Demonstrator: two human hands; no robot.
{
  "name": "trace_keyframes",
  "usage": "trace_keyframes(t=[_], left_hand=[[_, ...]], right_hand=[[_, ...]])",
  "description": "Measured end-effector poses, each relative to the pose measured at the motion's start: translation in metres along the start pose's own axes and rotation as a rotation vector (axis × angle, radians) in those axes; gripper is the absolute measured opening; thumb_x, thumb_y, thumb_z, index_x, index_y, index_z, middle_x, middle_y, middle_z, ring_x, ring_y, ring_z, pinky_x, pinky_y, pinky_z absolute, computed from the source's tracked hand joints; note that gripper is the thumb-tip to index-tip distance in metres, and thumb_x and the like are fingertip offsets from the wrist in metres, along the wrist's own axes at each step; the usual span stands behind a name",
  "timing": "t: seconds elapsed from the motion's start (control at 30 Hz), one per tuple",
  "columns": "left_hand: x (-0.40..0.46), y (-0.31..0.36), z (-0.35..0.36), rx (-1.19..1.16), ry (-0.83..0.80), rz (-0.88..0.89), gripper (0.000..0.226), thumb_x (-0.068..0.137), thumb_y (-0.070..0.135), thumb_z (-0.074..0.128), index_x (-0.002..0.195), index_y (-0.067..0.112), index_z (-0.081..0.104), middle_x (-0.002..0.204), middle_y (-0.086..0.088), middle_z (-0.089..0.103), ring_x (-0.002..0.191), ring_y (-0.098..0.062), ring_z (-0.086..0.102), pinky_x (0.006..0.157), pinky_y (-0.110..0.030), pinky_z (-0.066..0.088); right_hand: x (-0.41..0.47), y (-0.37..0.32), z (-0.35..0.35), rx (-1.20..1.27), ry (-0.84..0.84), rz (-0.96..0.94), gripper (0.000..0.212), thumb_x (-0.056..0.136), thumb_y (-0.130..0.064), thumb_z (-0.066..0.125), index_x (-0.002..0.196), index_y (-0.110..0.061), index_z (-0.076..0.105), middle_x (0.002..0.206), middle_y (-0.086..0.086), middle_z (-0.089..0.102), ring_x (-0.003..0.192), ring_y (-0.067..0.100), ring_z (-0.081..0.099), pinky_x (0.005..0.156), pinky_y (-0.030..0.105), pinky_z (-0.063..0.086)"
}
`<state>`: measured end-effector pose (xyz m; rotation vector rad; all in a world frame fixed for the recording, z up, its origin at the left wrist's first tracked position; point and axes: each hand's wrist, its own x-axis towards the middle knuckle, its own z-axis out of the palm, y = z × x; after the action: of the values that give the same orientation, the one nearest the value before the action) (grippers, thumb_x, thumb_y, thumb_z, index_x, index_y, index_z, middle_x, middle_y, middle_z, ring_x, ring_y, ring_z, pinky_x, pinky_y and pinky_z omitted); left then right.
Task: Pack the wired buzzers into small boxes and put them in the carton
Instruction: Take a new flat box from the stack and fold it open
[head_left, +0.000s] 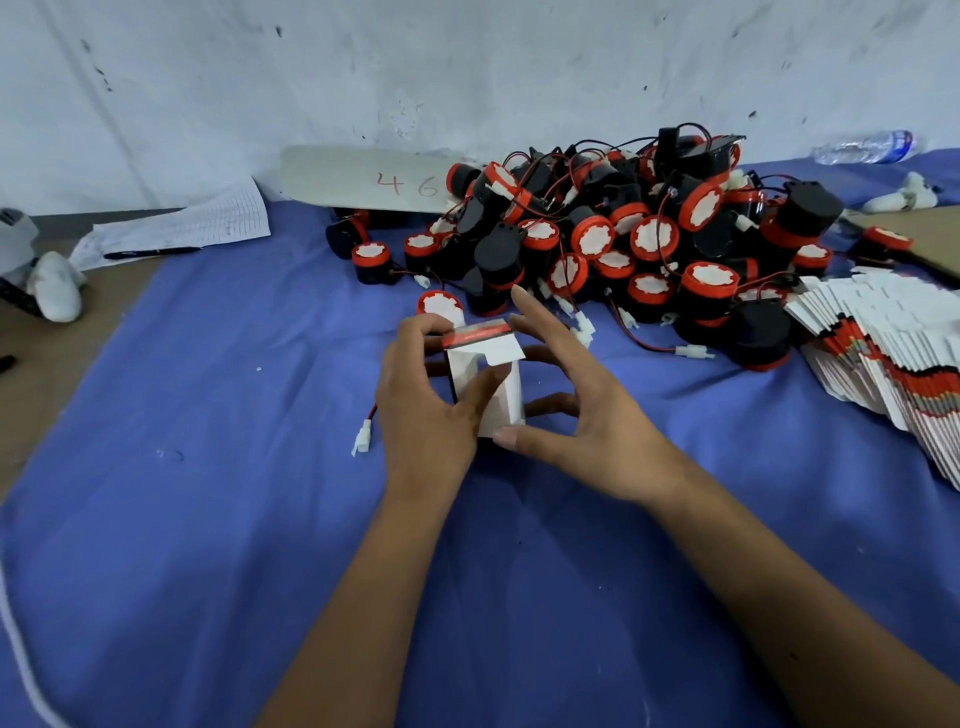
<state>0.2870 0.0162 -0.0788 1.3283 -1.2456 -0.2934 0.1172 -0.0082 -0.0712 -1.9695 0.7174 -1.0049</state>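
From the head view, a small box (485, 382) is held upright over the blue-covered counter (208, 467), roughly in the middle. Its top flap, white with a red strip, is folded open. The left hand (423, 410) is wrapped around the box's left side, thumb laid across the white front panel and fingers curled at the top near the flap. The right hand (566, 410) is spread fairly loose on the box's right side, thumb tip at the lower front corner, index finger pointed up and away; whether its other fingers actually grip the box can't really be told, since they're partly hidden behind it.

A red-and-black wire with a white connector (362, 441) is seen sticking out just left of the left hand. A buzzer (441, 306) is seen just behind the box. Further back, a big pile of buzzers (623, 244) is heaped up, wires tangled. A fanned stack of flat boxes (883, 358) is laid out on the right. A pen (150, 253) and printed sheet (182, 226) are parked far left, and a water bottle (865, 147) lies far right by the wall.
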Motion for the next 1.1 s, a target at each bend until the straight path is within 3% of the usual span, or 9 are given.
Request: trace_keyframes(t=[0.1,0.2,0.33,0.47,0.6,0.77,0.97,1.03,1.1], left_hand=[[-0.002,-0.001,0.003,0.019,-0.038,0.01,0.047,0.083,0.023,0.082,0.116,0.031,0.048,0.113,0.006,0.065,0.105,-0.008,0.061,0.084,-0.021,0.049],[-0.003,-0.001,0.005,-0.004,-0.101,-0.035,0.051,0.084,0.018,0.081,0.118,0.029,0.045,0.116,0.007,0.062,0.107,-0.01,0.061,0.084,-0.027,0.052],[-0.002,0.003,0.003,-0.081,-0.161,-0.085,0.054,0.082,0.044,0.08,0.119,0.026,0.045,0.121,0.008,0.059,0.113,-0.005,0.058,0.087,-0.018,0.05],[-0.002,0.006,-0.002,-0.099,-0.217,-0.1,0.055,0.082,0.065,0.062,0.116,0.024,0.049,0.124,0.004,0.058,0.114,-0.016,0.06,0.094,-0.043,0.054],[-0.001,0.011,-0.005,-0.148,-0.233,-0.087,0.037,0.094,0.043,0.06,0.124,0.024,0.053,0.12,0.009,0.063,0.113,-0.02,0.064,0.092,-0.05,0.056],[-0.004,0.012,-0.004,-0.161,-0.332,-0.05,0.038,0.096,0.034,0.06,0.132,0.042,0.05,0.109,0.019,0.067,0.095,-0.014,0.069,0.066,-0.034,0.054],[-0.005,0.008,0.003,-0.23,-0.353,-0.112,0.056,0.105,0.017,0.056,0.149,0.047,0.04,0.122,0.03,0.062,0.11,-0.014,0.067,0.087,-0.044,0.062],[-0.004,0.006,0.003,-0.303,-0.364,-0.159,0.056,0.106,0.011,0.054,0.148,0.047,0.043,0.122,0.029,0.062,0.112,-0.018,0.068,0.087,-0.047,0.063],[-0.005,0.006,0.004,-0.356,-0.365,-0.171,0.052,0.104,0.011,0.055,0.147,0.039,0.045,0.121,0.031,0.062,0.113,-0.012,0.068,0.085,-0.043,0.064]], right_hand=[[0.0,-0.002,0.0,0.046,-0.025,0.024,0.096,0.084,-0.033,0.084,0.159,-0.042,0.025,0.156,-0.022,0.041,0.143,0.007,0.042,0.095,0.03,0.058],[0.0,0.0,-0.001,0.103,-0.013,0.073,0.097,0.085,-0.022,0.084,0.159,-0.04,0.025,0.151,-0.02,0.047,0.142,0.009,0.044,0.094,0.032,0.058],[0.001,-0.003,-0.004,0.293,0.044,0.108,0.07,0.093,-0.017,0.069,0.155,-0.028,0.037,0.144,-0.009,0.056,0.136,0.015,0.052,0.092,0.034,0.058],[0.003,-0.008,-0.01,0.299,0.096,0.11,0.044,0.1,-0.024,0.053,0.144,-0.018,0.054,0.135,-0.004,0.065,0.125,0.022,0.062,0.098,0.044,0.057],[0.003,-0.01,-0.011,0.255,0.118,0.097,0.043,0.102,-0.029,0.048,0.141,-0.014,0.059,0.135,-0.004,0.065,0.126,0.02,0.061,0.098,0.033,0.054],[0.004,-0.007,-0.012,0.094,0.226,0.053,0.04,0.101,-0.039,0.052,0.132,-0.018,0.066,0.129,-0.001,0.065,0.121,0.022,0.061,0.095,0.034,0.055],[0.004,-0.004,-0.013,0.03,0.232,-0.008,0.045,0.095,-0.048,0.061,0.135,-0.028,0.062,0.132,-0.01,0.06,0.13,0.018,0.054,0.089,0.026,0.053],[0.004,-0.003,-0.012,0.057,0.226,0.005,0.043,0.095,-0.047,0.062,0.134,-0.031,0.061,0.133,-0.013,0.059,0.131,0.014,0.053,0.087,0.022,0.052],[0.005,-0.002,-0.013,0.057,0.229,0.023,0.038,0.096,-0.042,0.063,0.132,-0.029,0.064,0.13,-0.014,0.06,0.128,0.013,0.055,0.084,0.023,0.052]])
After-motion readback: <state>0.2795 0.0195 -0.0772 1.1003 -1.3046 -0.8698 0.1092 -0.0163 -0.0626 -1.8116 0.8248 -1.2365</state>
